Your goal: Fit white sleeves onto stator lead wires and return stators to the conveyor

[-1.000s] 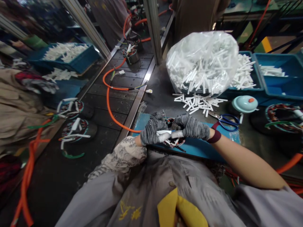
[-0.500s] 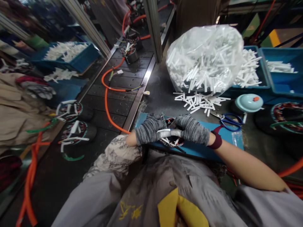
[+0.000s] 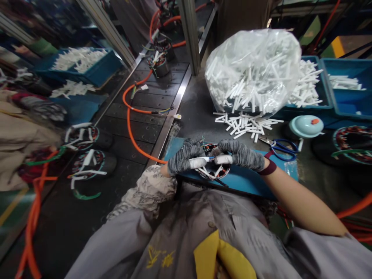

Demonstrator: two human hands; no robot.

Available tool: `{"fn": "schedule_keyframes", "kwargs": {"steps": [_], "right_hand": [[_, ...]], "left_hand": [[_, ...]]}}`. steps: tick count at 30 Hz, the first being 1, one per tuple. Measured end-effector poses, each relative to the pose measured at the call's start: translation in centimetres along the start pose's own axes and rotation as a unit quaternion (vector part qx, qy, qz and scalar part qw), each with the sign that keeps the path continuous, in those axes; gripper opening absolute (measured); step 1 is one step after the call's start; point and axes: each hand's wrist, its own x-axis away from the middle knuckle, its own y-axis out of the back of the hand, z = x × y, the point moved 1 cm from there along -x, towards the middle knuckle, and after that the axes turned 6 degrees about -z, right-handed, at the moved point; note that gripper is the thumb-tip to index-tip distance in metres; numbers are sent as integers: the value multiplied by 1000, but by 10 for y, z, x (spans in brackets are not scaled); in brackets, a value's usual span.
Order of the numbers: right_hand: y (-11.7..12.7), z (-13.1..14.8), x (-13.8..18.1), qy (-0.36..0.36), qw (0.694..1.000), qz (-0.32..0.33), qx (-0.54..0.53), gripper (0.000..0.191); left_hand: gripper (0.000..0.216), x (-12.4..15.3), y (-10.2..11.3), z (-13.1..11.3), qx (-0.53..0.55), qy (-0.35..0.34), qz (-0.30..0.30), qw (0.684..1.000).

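Observation:
Both my hands wear grey knit gloves and work just above a round motor stator [image 3: 215, 170] with copper windings, which lies on a blue mat [image 3: 255, 182]. My left hand [image 3: 183, 158] is closed, pinching a white sleeve tube [image 3: 200, 162] on a thin wire. My right hand [image 3: 242, 155] is closed too, pinching the other white tube end [image 3: 223, 159]. The thin wire shows in the small gap between the two white pieces. Several more white tubes stick out of the stator below my fingers.
A clear bag [image 3: 252, 69] full of white tubes stands behind, with loose tubes [image 3: 247, 124] spilled in front of it. Blue-handled scissors [image 3: 279, 147] and a pale teal lid [image 3: 306, 126] lie at right. Blue bins [image 3: 345, 97] stand behind. An orange cable [image 3: 130, 128] and other stators [image 3: 90, 164] sit on the conveyor at left.
My hands have drawn slightly apart, so the two white pieces now show a gap with thin wire between them. The view shifted a little.

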Motion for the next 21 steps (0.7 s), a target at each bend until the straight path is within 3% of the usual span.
{"fn": "schedule_keyframes", "kwargs": {"steps": [12, 16, 21], "right_hand": [[-9, 3, 5, 36, 998, -53, -3, 28], [-13, 5, 7, 20, 992, -101, 77, 29], [-23, 11, 5, 26, 965, -140, 221, 27]], "left_hand": [[47, -2, 1, -1, -20, -29, -18, 999], [49, 1, -1, 1, -22, -37, -33, 999], [50, 5, -4, -1, -160, -33, -23, 986]]}}
